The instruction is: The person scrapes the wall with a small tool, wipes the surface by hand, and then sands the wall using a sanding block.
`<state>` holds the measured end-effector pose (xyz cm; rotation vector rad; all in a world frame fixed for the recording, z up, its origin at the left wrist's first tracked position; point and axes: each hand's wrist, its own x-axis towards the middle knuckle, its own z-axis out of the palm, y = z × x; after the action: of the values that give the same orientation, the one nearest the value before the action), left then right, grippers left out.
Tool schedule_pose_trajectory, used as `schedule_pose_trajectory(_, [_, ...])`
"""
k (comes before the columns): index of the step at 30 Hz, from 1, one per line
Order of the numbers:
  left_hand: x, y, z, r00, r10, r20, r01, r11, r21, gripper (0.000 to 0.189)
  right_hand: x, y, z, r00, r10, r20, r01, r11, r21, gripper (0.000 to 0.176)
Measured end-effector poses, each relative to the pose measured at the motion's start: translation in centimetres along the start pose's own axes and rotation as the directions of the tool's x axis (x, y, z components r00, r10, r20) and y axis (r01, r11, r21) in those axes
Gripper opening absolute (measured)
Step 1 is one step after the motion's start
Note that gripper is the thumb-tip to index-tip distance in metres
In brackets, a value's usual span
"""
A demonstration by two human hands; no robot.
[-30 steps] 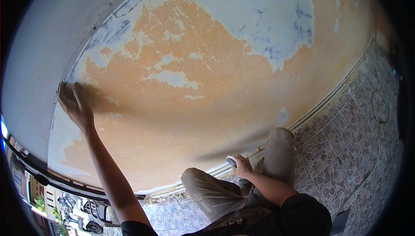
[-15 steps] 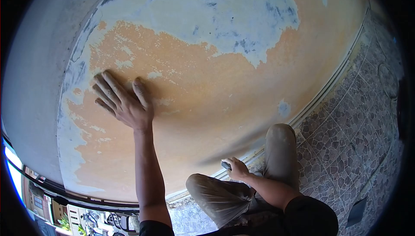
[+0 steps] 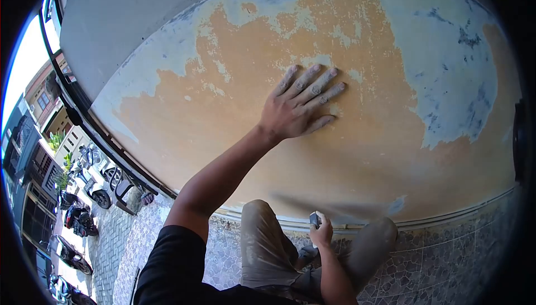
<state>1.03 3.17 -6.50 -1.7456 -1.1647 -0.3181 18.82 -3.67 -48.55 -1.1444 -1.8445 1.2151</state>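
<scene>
My left hand [image 3: 301, 101] lies flat against the orange and pale blue wall [image 3: 240, 115], fingers spread and coated with grey dust. Worn pale patches surround its fingertips. Lower down, close to my knees, my right hand [image 3: 322, 232] is wrapped round a small dark grey block [image 3: 315, 219], which looks like a sanding block. Only the block's upper end shows above the fingers. The block appears apart from the wall.
My bent knees [image 3: 259, 232] are close to the wall's base ledge [image 3: 446, 221]. Stone-patterned tiles [image 3: 441, 260] cover the floor. A dark rail [image 3: 111, 143] edges the wall's left end, with parked motorcycles [image 3: 81, 221] and houses [image 3: 42, 101] beyond it.
The view has swung left, showing more of the street and motorcycles. My left hand's fingers now point up and right, still flat on the wall. My right hand keeps the block near my knees.
</scene>
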Motion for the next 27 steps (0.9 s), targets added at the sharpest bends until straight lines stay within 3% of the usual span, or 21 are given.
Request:
schedule_pose_trajectory(1, [-0.6, -1.3, -0.6, 1.0, -0.001, -0.001, 0.001, 1.0, 0.002, 0.071, 0.0, 0.1, 0.0, 1.0, -0.01, -0.007, 0.01, 1.0, -0.001, 0.051])
schedule_pose_trajectory(6, [-4.2, -7.1, -2.7, 0.95, -0.251, -0.186, 0.275, 0.954, 0.118, 0.079, 0.0, -0.4, 0.1, 1.0, 0.003, 0.027, -0.003, 1.0, -0.004, 0.052])
schedule_pose_trajectory(9, [-6.3, -9.6, -3.3, 0.915, -0.302, -0.269, 0.34, 0.934, 0.108, 0.084, -0.3, -0.4, 0.5, 0.998, 0.006, 0.058, -0.004, 1.0, -0.025, 0.053])
schedule_pose_trajectory(12, [-8.5, -11.0, -2.9, 0.826, -0.437, -0.357, 0.495, 0.865, 0.087, 0.082, -0.4, -0.5, 0.7, 0.996, 0.01, 0.085, -0.005, 0.998, -0.055, 0.053])
schedule_pose_trajectory(16, [-11.5, -9.7, -0.7, 0.681, -0.608, -0.408, 0.678, 0.734, 0.036, 0.076, -0.6, 0.0, 0.9, 0.989, -0.087, 0.117, 0.094, 0.994, -0.048, 0.054])
schedule_pose_trajectory(20, [-13.6, -7.1, 1.1, 0.64, -0.662, -0.389, 0.717, 0.697, -0.007, 0.078, -0.9, -1.1, 0.5, 0.991, -0.01, 0.135, 0.017, 0.998, -0.054, 0.053])
schedule_pose_trajectory(27, [-14.9, -1.3, 4.4, 0.516, -0.781, -0.353, 0.803, 0.584, -0.117, 0.084, -0.9, -2.0, 0.4, 0.975, -0.008, 0.221, 0.034, 0.993, -0.114, 0.057])
